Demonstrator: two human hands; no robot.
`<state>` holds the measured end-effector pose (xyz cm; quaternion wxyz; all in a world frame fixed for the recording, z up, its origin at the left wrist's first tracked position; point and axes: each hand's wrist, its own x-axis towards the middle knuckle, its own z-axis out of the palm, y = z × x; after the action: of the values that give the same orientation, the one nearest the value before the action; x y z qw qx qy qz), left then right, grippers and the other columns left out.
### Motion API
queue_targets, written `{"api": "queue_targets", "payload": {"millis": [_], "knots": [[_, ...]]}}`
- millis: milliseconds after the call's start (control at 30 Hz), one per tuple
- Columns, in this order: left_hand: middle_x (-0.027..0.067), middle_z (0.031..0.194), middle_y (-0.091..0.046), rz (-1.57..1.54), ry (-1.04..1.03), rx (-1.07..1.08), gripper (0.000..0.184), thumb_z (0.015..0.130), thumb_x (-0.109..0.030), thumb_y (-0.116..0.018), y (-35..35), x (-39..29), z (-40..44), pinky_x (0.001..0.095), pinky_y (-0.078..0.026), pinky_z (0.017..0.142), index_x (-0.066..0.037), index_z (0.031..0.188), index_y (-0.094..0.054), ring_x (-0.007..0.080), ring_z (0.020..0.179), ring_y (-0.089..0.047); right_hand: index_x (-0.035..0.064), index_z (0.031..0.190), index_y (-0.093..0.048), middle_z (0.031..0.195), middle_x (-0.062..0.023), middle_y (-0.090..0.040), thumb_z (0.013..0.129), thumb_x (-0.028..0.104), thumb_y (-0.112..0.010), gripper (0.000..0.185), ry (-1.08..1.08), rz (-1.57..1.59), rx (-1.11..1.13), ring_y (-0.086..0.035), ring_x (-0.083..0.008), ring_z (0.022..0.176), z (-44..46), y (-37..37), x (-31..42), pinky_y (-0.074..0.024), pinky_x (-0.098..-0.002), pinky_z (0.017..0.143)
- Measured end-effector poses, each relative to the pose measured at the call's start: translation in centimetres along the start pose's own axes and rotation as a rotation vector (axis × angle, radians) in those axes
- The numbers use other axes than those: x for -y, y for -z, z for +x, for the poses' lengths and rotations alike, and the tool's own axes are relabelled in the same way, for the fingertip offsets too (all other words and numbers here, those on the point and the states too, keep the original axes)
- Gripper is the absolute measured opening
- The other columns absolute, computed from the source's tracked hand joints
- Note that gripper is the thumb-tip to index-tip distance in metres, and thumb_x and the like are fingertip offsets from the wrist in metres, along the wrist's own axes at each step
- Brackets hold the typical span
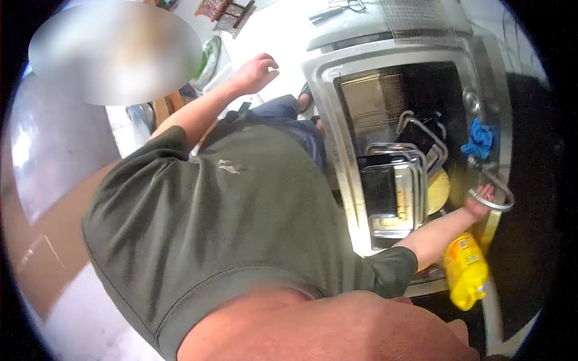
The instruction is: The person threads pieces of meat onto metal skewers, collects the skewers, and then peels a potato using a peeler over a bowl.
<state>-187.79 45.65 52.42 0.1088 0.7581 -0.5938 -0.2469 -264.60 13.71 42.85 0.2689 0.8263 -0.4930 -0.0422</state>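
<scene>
My left hand (pixel 256 73) is held out in the air beside my hip, fingers loosely bent and thumb apart, with nothing in it. At the far side of the metal sink (pixel 352 204), my right hand (pixel 478 204) reaches the curved faucet spout (pixel 509 198). The spout crosses over the hand, and the fingers show past it; contact with it is hard to tell. Below my right forearm stands a yellow bottle (pixel 466 274). Inside the basin lie metal trays with wire-like rims (pixel 415 195), dark containers (pixel 379 186) and a round yellow item (pixel 438 191).
A crumpled blue cloth (pixel 478 139) lies on the sink's back ledge near the faucet base. A wire rack (pixel 415 18) and metal utensils (pixel 337 11) rest past the sink's end. A small wooden chair (pixel 223 12) stands farther off.
</scene>
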Motion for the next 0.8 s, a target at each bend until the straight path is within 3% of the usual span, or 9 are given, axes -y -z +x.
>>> {"api": "queue_targets", "payload": {"millis": [33, 167, 300, 433, 467, 600, 700, 733, 800], "knots": [[0.0124, 0.108, -0.058, 0.011, 0.001, 0.023, 0.023, 0.087, -0.020, -0.060, 0.4, -0.1, 0.6, 0.0336, -0.052, 0.075, -0.002, 0.100, -0.064, 0.0229, 0.082, -0.063, -0.0005, 0.112, -0.056, 0.120, -0.0141, -0.056, 0.093, 0.018, -0.050, 0.027, 0.094, -0.129, -0.026, -0.048, -0.0284, 0.118, -2.6, 1.1, 0.6, -0.0388, -0.0419, 0.101], [0.0120, 0.108, -0.059, -0.030, -0.050, 0.168, 0.023, 0.087, -0.020, -0.061, 0.6, -0.6, 3.2, 0.0330, -0.052, 0.074, -0.002, 0.101, -0.065, 0.0218, 0.081, -0.063, -0.0040, 0.110, -0.052, 0.117, -0.0160, -0.056, 0.092, 0.012, -0.053, 0.024, -1.018, 1.822, -0.247, -0.048, -0.0314, 0.117, -12.4, 12.4, 11.0, -0.0366, -0.0463, 0.103], [0.0124, 0.107, -0.060, -0.038, -0.236, 0.293, 0.021, 0.086, -0.018, -0.062, 0.0, -0.5, 7.4, 0.0317, -0.052, 0.072, -0.003, 0.100, -0.065, 0.0224, 0.081, -0.063, -0.0060, 0.110, -0.048, 0.122, -0.0229, -0.053, 0.092, 0.010, -0.054, 0.025, -1.175, 1.346, -0.290, -0.049, -0.0371, 0.118, -22.1, 25.8, 21.9, -0.0384, -0.0497, 0.102], [0.0125, 0.103, -0.061, -0.116, -0.533, 0.355, 0.018, 0.085, -0.014, -0.064, 0.3, 0.0, 12.3, 0.0311, -0.052, 0.070, -0.002, 0.099, -0.064, 0.0228, 0.079, -0.063, -0.0052, 0.111, -0.052, 0.113, -0.0210, -0.059, 0.090, 0.013, -0.058, 0.029, -1.862, 1.191, -0.348, -0.057, -0.0313, 0.103, -25.3, 36.9, 32.4, -0.0464, -0.0415, 0.089], [0.0126, 0.103, -0.061, -0.126, -0.582, 0.381, 0.018, 0.085, -0.013, -0.064, 0.7, 0.0, 13.1, 0.0310, -0.051, 0.070, -0.002, 0.099, -0.064, 0.0228, 0.079, -0.063, -0.0048, 0.113, -0.056, 0.111, -0.0209, -0.061, 0.087, 0.012, -0.063, 0.032, -2.166, 1.293, -0.566, -0.060, -0.0300, 0.097, -26.4, 38.3, 34.7, -0.0494, -0.0380, 0.084], [0.0146, 0.105, -0.060, -0.090, -0.690, 0.492, 0.022, 0.085, -0.014, -0.064, 1.8, 1.3, 14.7, 0.0326, -0.053, 0.072, -0.004, 0.105, -0.062, 0.0254, 0.083, -0.064, -0.0052, 0.118, -0.053, 0.117, -0.0195, -0.059, 0.091, 0.016, -0.056, 0.034, -2.339, 1.101, -0.449, -0.059, -0.0284, 0.103, -26.7, 43.5, 43.8, -0.0496, -0.0385, 0.086], [0.0149, 0.115, -0.057, 0.033, -0.500, 0.605, 0.029, 0.089, -0.017, -0.060, 2.0, 0.9, 13.9, 0.0333, -0.052, 0.086, -0.003, 0.114, -0.058, 0.0242, 0.099, -0.062, 0.0025, 0.121, -0.053, 0.120, -0.0147, -0.060, 0.090, 0.024, -0.057, 0.038, -2.483, 1.079, -0.191, -0.057, -0.0299, 0.109, -35.6, 41.3, 49.8, -0.0456, -0.0423, 0.092], [0.0136, 0.115, -0.057, 0.047, -0.551, 0.584, 0.028, 0.090, -0.020, -0.059, 2.4, 1.1, 13.7, 0.0349, -0.050, 0.089, -0.003, 0.112, -0.059, 0.0239, 0.102, -0.061, 0.0049, 0.118, -0.056, 0.123, -0.0145, -0.058, 0.091, 0.024, -0.052, 0.033, -2.768, 1.046, -0.017, -0.055, -0.0327, 0.112, -37.5, 40.0, 51.6, -0.0441, -0.0442, 0.093], [0.0130, 0.113, -0.057, 0.012, -0.704, 0.505, 0.023, 0.088, -0.023, -0.059, 3.0, 2.5, 13.8, 0.0369, -0.046, 0.092, -0.006, 0.103, -0.063, 0.0269, 0.103, -0.058, 0.0047, 0.118, -0.057, 0.123, -0.0148, -0.058, 0.091, 0.024, -0.051, 0.033, -2.749, 1.069, 0.374, -0.055, -0.0331, 0.111, -39.9, 37.7, 53.5, -0.0442, -0.0443, 0.093]]}}
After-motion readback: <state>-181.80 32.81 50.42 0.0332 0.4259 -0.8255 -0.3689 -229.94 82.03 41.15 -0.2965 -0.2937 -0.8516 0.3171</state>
